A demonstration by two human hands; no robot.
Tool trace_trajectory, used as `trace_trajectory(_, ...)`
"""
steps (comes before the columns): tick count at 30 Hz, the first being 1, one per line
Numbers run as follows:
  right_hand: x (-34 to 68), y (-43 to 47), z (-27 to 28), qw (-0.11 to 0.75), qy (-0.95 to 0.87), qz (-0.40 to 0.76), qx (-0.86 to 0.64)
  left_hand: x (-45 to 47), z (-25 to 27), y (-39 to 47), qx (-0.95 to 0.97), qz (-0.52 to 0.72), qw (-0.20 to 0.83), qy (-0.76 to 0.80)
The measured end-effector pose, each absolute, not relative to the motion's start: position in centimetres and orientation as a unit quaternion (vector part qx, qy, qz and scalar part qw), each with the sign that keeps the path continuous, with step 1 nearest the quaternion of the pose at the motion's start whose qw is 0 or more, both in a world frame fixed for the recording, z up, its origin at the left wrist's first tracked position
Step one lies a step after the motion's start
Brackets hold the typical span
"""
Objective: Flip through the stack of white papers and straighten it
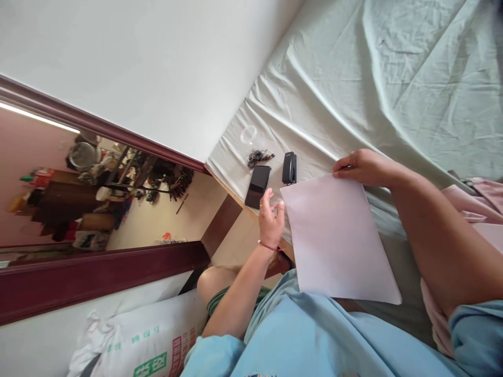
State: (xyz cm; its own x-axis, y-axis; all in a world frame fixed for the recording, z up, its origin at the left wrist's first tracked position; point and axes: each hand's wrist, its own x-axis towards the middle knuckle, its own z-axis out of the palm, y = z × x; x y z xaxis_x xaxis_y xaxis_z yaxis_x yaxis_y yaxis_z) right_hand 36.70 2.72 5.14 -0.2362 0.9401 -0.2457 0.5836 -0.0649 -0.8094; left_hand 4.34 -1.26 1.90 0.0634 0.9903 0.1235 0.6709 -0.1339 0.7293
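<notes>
A blank white sheet of paper [338, 241] slants across the edge of the bed, its lower end over my lap. My right hand [363, 166] pinches its far edge near the right corner. Just off the paper's left edge is my left hand [272, 222], a red string bracelet at the wrist. Its fingers are a little bent and apart, with nothing seen in them. Beyond that hand lies a black phone [258, 184]. A black stapler [290, 167] rests close to the paper's far left corner.
Past the phone are a dark tangled bunch of small items [258, 157] and a clear round lid [248, 134]. A pale green sheet [424, 89] covers the bed. Pink cloth [458, 201] lies at right. A white wall and a doorway are at left, above a printed sack [145, 335].
</notes>
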Motion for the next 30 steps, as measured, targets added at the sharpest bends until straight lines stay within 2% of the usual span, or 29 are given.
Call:
trace_trajectory(4,36.8,2.5,5.5,0.252,-0.621,0.468,-0.575,3.4,1.7,-4.4,0.566,0.362,0.407,0.619)
trace_trajectory(10,36.9,2.8,4.3,0.316,-0.529,0.488,-0.619,4.5,1.5,-6.3,0.486,0.352,0.533,0.596)
trace_trajectory(13,36.7,2.9,3.9,0.335,-0.502,0.468,-0.645,4.8,1.5,-6.3,0.527,0.32,0.5,0.608)
trace_trajectory(18,36.4,3.0,3.0,0.334,-0.52,0.44,-0.651,4.1,2.6,-5.9,0.619,0.242,0.381,0.643)
trace_trajectory(23,36.4,3.0,2.2,0.395,-0.494,0.45,-0.631,3.2,2.6,-5.8,0.629,0.257,0.344,0.648)
trace_trajectory(26,36.3,3.0,2.2,0.407,-0.462,0.487,-0.619,3.0,1.6,-5.8,0.614,0.277,0.345,0.654)
trace_trajectory(30,35.9,3.1,2.7,0.43,-0.333,0.596,-0.591,3.2,1.2,-6.2,0.601,0.286,0.349,0.659)
